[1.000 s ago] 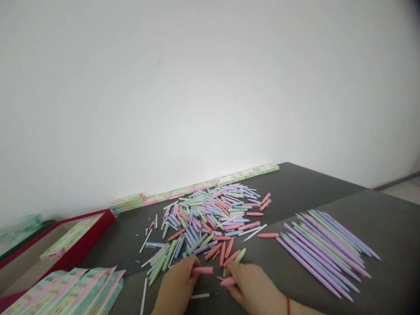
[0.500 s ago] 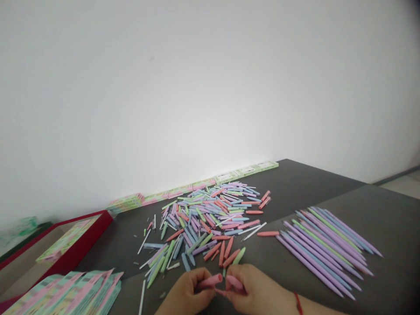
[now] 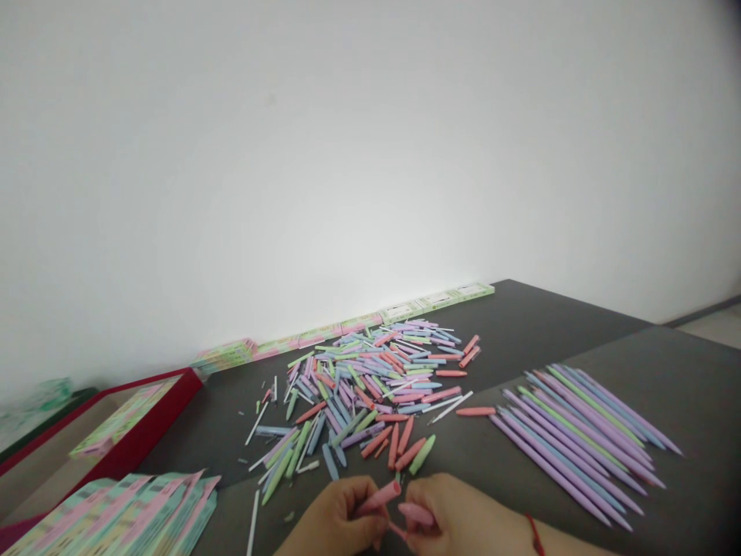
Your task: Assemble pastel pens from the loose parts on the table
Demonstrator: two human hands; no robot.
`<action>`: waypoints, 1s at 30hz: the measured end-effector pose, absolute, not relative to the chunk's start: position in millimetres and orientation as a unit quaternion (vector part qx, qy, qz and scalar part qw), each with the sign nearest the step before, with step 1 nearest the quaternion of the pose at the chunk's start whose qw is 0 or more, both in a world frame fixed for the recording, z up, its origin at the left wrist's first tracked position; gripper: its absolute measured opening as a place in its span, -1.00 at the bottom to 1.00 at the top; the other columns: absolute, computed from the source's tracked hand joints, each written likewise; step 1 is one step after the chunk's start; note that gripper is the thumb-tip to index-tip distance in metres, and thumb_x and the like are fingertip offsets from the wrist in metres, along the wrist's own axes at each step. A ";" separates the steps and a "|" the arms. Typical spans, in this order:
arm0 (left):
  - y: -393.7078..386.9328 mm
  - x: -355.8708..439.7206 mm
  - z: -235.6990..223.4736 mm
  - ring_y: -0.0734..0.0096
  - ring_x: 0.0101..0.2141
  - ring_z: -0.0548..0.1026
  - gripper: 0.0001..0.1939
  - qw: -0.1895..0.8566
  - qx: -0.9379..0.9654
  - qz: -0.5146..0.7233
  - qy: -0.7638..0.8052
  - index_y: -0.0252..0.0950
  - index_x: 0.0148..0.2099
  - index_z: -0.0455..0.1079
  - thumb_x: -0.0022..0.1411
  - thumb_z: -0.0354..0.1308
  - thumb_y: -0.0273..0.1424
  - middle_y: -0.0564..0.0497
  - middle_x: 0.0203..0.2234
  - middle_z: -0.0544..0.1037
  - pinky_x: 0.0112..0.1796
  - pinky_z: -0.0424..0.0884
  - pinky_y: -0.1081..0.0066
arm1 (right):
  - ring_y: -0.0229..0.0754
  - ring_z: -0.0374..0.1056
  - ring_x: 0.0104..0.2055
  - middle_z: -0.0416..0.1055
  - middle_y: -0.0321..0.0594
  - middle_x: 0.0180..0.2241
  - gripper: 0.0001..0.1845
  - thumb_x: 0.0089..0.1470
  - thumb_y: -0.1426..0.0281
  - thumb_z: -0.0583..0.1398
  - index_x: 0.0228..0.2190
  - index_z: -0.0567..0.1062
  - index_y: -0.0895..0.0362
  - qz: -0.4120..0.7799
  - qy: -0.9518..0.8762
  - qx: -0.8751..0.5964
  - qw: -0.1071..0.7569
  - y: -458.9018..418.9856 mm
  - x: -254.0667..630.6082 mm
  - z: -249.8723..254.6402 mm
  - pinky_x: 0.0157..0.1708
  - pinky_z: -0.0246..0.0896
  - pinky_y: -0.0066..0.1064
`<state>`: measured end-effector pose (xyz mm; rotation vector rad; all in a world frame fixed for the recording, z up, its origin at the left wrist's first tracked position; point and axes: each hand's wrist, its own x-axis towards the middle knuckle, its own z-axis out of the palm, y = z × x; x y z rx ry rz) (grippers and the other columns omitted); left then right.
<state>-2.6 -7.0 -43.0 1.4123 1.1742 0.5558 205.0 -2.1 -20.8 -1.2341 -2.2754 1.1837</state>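
In the lower middle, my left hand [image 3: 341,519] is closed round a pink pen barrel [image 3: 379,499], its open end tilted up toward the right. My right hand [image 3: 443,513] grips a pink tapered pen piece [image 3: 415,513] with its rounded tip pointing left. A thin pink piece [image 3: 397,530] shows low between the hands; which fingers hold it I cannot tell. The barrel and the tapered piece are apart. Just beyond my hands lies a heap of loose pen parts [image 3: 370,386] in pink, green, blue and purple, with a green tapered piece [image 3: 422,455] nearest my right hand.
Several long pointed pens [image 3: 579,448] lie side by side at right. A red-walled box [image 3: 167,413] stands at left, with pink-and-green packets [image 3: 116,517] before it. Printed boxes [image 3: 399,310] line the white wall. A white refill [image 3: 253,521] lies left of my hands.
My left hand has tilted the pink barrel further upward. The tapered piece in my right hand has shifted slightly right and down, and the view has moved a little.
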 end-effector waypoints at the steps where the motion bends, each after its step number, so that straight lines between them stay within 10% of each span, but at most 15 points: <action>1: -7.5 -1.5 -41.3 0.62 -0.68 0.07 -0.87 0.577 0.601 0.238 0.499 -0.27 -0.49 0.27 -0.06 0.16 -0.35 0.23 -0.71 0.24 -0.63 -0.10 0.52 | -0.39 -0.03 -0.65 0.08 -0.47 -0.70 -0.82 -0.12 0.39 0.16 -0.64 0.26 0.12 0.416 -0.787 -0.432 0.144 -2.4 205.7 -19.5 -0.69 -0.24 -0.53; 30: -7.6 26.3 -42.3 0.72 -0.76 0.04 -0.54 0.632 0.501 0.403 0.432 -0.26 -0.42 0.24 -0.05 0.30 -0.01 0.15 -0.64 0.41 -0.70 -0.14 0.55 | -0.44 0.05 -0.68 0.33 -0.38 -0.56 -0.61 -0.01 0.05 0.20 -0.41 0.27 0.11 0.705 -0.533 -0.300 0.359 2.7 189.1 -44.5 -0.70 -0.15 -0.57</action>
